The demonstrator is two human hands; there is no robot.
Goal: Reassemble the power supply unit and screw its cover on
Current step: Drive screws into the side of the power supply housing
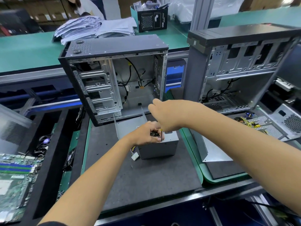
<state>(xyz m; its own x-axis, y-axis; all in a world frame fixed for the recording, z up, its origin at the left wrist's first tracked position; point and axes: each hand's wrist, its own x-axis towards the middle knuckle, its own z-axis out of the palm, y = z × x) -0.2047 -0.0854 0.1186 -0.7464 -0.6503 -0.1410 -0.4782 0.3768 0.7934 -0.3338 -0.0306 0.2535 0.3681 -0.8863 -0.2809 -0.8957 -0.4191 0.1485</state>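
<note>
At frame centre my left hand (147,134) grips the power supply unit (158,146) steady while my right hand (162,115), holding the screwdriver (161,136), should keep it upright.

Setting: computer assembly or repair workshop, production-line type. Evidence: long green-topped benches (24,51) on aluminium framing, two opened desktop tower cases (114,77) (236,69) with bare metal bays and loose cabling, a bare motherboard (14,178) lying at left, black work mat (146,176). Also a stack of paperwork (94,27), a boxed power-supply carton (152,20), and cardboard cartons shelved in the background.
</note>
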